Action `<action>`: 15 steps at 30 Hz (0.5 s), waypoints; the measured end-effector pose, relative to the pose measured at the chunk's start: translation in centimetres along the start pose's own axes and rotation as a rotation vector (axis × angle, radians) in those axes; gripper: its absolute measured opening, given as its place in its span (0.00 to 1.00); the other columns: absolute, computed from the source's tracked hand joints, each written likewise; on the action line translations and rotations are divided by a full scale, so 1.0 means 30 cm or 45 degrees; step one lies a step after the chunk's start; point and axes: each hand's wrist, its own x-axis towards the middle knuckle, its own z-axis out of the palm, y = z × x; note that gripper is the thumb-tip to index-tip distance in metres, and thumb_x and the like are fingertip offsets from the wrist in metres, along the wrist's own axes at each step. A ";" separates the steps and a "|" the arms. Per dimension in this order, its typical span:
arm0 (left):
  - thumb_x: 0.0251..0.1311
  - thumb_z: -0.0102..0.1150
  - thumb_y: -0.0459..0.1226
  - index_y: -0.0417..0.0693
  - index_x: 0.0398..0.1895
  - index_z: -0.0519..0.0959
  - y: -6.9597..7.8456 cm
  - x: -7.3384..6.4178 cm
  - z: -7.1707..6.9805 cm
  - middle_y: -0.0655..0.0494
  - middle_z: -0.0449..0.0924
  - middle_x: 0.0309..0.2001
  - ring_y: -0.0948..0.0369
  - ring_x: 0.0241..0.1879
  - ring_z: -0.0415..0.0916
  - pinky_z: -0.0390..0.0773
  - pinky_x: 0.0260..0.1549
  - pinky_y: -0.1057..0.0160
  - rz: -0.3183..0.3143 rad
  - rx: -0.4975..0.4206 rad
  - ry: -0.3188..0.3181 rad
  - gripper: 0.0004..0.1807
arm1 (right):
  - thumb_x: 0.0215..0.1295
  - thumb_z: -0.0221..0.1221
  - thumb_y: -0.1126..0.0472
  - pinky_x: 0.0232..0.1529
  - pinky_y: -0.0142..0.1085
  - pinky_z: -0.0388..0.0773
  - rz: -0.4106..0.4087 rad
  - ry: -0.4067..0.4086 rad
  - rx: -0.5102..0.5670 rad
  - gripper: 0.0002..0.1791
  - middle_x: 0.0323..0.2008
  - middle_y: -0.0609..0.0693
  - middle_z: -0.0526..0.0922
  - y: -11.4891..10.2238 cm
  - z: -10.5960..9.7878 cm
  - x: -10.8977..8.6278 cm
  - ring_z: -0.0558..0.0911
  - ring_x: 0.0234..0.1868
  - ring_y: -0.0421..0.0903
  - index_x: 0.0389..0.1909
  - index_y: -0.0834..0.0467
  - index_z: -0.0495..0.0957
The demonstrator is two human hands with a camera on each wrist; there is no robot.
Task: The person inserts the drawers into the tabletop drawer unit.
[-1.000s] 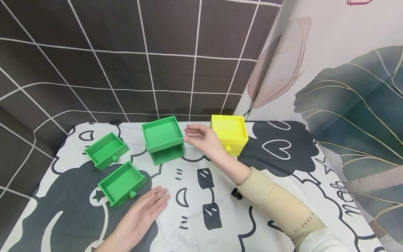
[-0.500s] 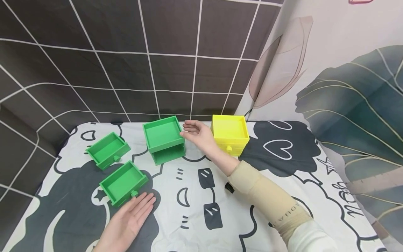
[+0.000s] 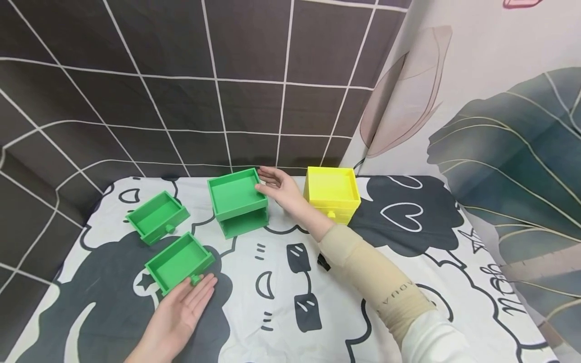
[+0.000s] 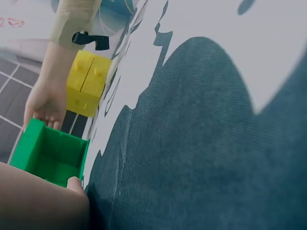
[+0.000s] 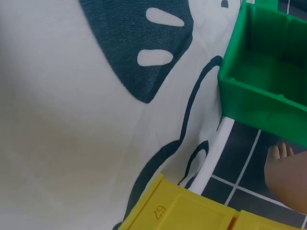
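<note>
A green cabinet shell (image 3: 238, 194) with a tray top and a hollow front stands at the back of the cloth. My right hand (image 3: 288, 194) is at its right side, fingers extended toward the wall; whether they touch is unclear. In the right wrist view, the hand (image 5: 288, 177) shows beside the green cabinet (image 5: 264, 108). On the left lie two green drawers with round knobs, a far one (image 3: 156, 217) and a near one (image 3: 177, 259). My left hand (image 3: 179, 315) lies palm up by the near drawer's knob, fingers straight, apparently holding nothing.
A yellow drawer cabinet (image 3: 333, 186) stands right of the green one, close to my right forearm. Black-and-white patterned cloth (image 3: 258, 343) covers the surface. A dark gridded curtain (image 3: 245, 106) hangs behind it, with a leaf-print curtain (image 3: 522, 151) at the right.
My right hand has moved left to the green cabinet's side. My left hand has shifted left, coming close to the near drawer's knob. The cabinets and drawers stay in place.
</note>
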 end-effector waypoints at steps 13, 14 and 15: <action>0.70 0.45 0.44 0.46 0.54 0.63 -0.013 0.015 0.014 0.53 0.83 0.45 0.61 0.51 0.79 0.67 0.64 0.67 0.009 -0.062 0.134 0.15 | 0.65 0.56 0.64 0.70 0.41 0.61 0.115 -0.141 0.023 0.31 0.66 0.57 0.65 -0.041 0.017 -0.009 0.64 0.68 0.52 0.69 0.61 0.59; 0.70 0.46 0.44 0.46 0.53 0.65 -0.012 0.015 0.014 0.53 0.83 0.45 0.61 0.51 0.79 0.67 0.64 0.67 0.010 -0.068 0.143 0.15 | 0.65 0.55 0.65 0.70 0.41 0.62 0.106 -0.135 0.053 0.30 0.65 0.57 0.66 -0.029 0.015 -0.005 0.64 0.67 0.52 0.68 0.61 0.60; 0.70 0.47 0.44 0.46 0.52 0.66 -0.012 0.016 0.015 0.53 0.83 0.45 0.61 0.51 0.79 0.68 0.64 0.67 0.009 -0.078 0.154 0.15 | 0.65 0.55 0.65 0.70 0.42 0.62 0.094 -0.127 0.080 0.29 0.65 0.58 0.67 -0.016 0.014 -0.001 0.65 0.67 0.53 0.67 0.61 0.61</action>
